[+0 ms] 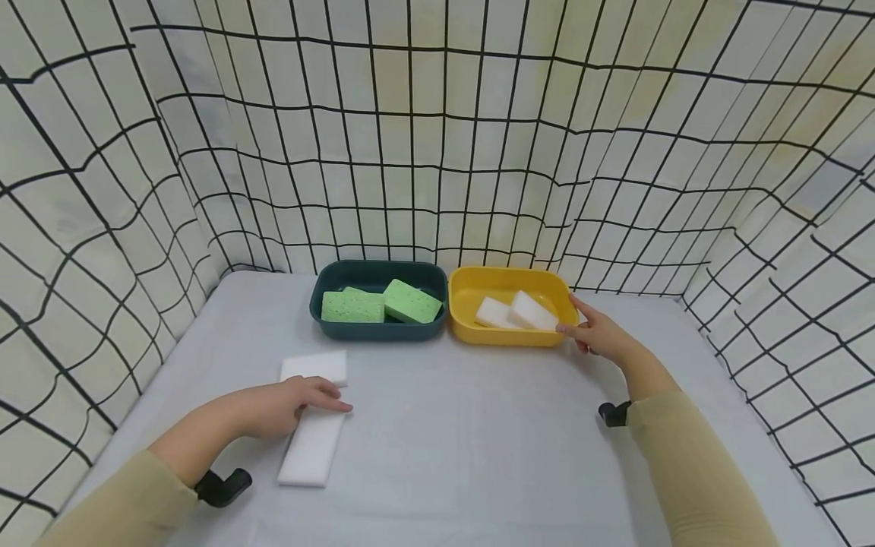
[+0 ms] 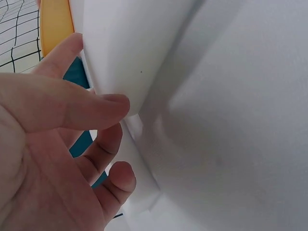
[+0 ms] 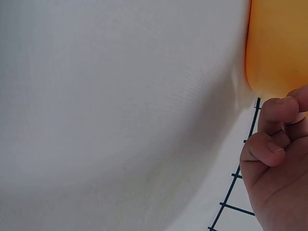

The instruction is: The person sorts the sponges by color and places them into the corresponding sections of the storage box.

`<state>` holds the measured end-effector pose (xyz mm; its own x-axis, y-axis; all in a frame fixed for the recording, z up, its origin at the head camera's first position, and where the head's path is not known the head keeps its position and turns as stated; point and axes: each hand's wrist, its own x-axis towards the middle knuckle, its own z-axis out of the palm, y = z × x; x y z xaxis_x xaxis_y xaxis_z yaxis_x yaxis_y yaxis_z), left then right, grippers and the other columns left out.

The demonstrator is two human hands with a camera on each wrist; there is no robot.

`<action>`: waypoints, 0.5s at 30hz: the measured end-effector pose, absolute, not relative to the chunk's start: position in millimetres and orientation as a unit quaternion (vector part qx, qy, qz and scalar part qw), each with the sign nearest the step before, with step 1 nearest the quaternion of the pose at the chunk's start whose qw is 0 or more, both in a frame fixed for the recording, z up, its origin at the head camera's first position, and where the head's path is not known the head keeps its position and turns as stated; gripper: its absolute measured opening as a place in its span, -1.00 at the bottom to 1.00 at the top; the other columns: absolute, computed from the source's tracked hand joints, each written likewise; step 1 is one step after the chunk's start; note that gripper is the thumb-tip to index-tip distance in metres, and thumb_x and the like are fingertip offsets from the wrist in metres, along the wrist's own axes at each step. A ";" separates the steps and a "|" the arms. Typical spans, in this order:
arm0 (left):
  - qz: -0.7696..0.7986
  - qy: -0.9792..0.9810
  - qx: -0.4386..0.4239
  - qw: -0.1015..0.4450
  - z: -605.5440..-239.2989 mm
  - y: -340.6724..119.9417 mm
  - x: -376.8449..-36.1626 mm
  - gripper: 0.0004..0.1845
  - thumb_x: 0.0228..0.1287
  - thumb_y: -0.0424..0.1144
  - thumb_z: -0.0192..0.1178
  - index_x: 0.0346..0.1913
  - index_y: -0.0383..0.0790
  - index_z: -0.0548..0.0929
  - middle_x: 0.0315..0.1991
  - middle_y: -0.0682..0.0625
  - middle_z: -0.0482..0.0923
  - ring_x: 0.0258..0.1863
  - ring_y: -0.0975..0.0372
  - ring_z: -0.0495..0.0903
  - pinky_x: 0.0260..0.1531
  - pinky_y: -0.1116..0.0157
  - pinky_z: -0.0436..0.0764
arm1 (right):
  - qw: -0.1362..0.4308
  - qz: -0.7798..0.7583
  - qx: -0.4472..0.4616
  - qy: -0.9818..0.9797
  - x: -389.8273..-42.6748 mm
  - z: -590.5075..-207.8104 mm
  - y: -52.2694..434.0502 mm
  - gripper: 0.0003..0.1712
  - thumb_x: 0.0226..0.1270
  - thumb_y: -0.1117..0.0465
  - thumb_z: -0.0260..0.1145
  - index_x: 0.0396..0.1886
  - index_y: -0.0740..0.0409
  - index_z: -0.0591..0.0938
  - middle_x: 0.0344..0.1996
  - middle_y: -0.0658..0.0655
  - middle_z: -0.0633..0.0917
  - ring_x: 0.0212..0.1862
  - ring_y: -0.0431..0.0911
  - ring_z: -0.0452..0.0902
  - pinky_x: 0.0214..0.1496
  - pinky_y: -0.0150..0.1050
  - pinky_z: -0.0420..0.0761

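Two white sponge blocks lie at the left of the table: a near one [image 1: 311,452] set lengthwise and a far one [image 1: 321,368] set crosswise. Over the place where they meet is my left hand [image 1: 290,403], its index finger stretched to the right. In the left wrist view the thumb and index finger touch the edge of a white block [image 2: 130,43]; the other fingers bend loosely. My right hand [image 1: 604,334] grips the right front corner of a yellow bin [image 1: 506,336], which holds white sponge pieces [image 1: 532,311]. Its lower fingers are curled in the right wrist view.
A dark green bin [image 1: 383,332] with several light green sponges [image 1: 352,307] stands left of the yellow bin, close beside it. Black wire mesh [image 1: 437,159] over pale cloth encloses the back and both sides of the white-covered table [image 1: 478,448].
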<state>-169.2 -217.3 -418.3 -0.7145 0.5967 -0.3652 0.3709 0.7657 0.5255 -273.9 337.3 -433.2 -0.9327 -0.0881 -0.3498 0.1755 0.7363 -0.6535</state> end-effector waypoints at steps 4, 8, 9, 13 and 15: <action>0.203 0.902 0.267 0.271 -418.4 -216.8 -169.5 -0.09 0.09 -0.77 -0.15 0.22 0.32 0.62 0.30 0.00 0.41 0.35 -0.07 0.30 0.25 -0.15 0.34 | 0.183 -0.364 0.023 0.913 -272.9 -432.1 336.5 0.17 0.24 -0.39 0.27 0.62 -0.24 -0.19 -0.61 0.06 0.48 -0.49 -0.04 0.37 -0.30 -0.23 0.37; 0.194 0.905 0.260 0.274 -418.6 -216.5 -169.3 -0.03 0.03 -0.78 -0.15 0.23 0.37 0.60 0.22 0.07 0.43 0.24 0.04 0.35 0.14 -0.01 0.41 | 0.185 -0.363 0.024 0.913 -272.7 -431.4 336.5 0.16 0.25 -0.38 0.27 0.62 -0.25 -0.19 -0.61 0.07 0.48 -0.50 -0.04 0.36 -0.30 -0.23 0.37; 0.193 0.906 0.260 0.273 -418.4 -216.8 -169.3 -0.05 0.03 -0.77 -0.14 0.22 0.37 0.61 0.19 0.08 0.43 0.20 0.06 0.36 0.10 0.03 0.42 | 0.185 -0.363 0.024 0.913 -272.8 -431.3 336.6 0.16 0.25 -0.38 0.27 0.62 -0.25 -0.19 -0.61 0.07 0.48 -0.50 -0.04 0.36 -0.30 -0.23 0.37; 0.189 0.905 0.278 0.259 -416.8 -219.1 -169.5 -0.16 0.01 -0.70 0.02 0.18 0.30 0.64 0.11 0.05 0.46 0.05 0.10 0.39 -0.06 0.13 0.42 | 0.186 -0.362 0.021 0.913 -273.7 -431.6 337.1 0.17 0.24 -0.40 0.26 0.62 -0.25 -0.20 -0.61 0.06 0.48 -0.50 -0.05 0.35 -0.31 -0.23 0.36; 0.190 0.904 0.287 0.255 -416.0 -220.1 -169.9 -0.24 0.00 -0.63 0.17 0.19 0.23 0.65 0.10 0.03 0.46 -0.01 0.11 0.39 -0.12 0.18 0.42 | 0.185 -0.363 0.020 0.913 -273.8 -431.4 337.2 0.18 0.23 -0.40 0.27 0.62 -0.25 -0.19 -0.62 0.06 0.48 -0.51 -0.05 0.35 -0.31 -0.23 0.36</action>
<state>-169.9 -220.1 -416.0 -0.7051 0.6162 -0.3508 0.4226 0.7625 0.4899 -273.8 337.2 -431.4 -0.9305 -0.0985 -0.3527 0.1705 0.7360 -0.6552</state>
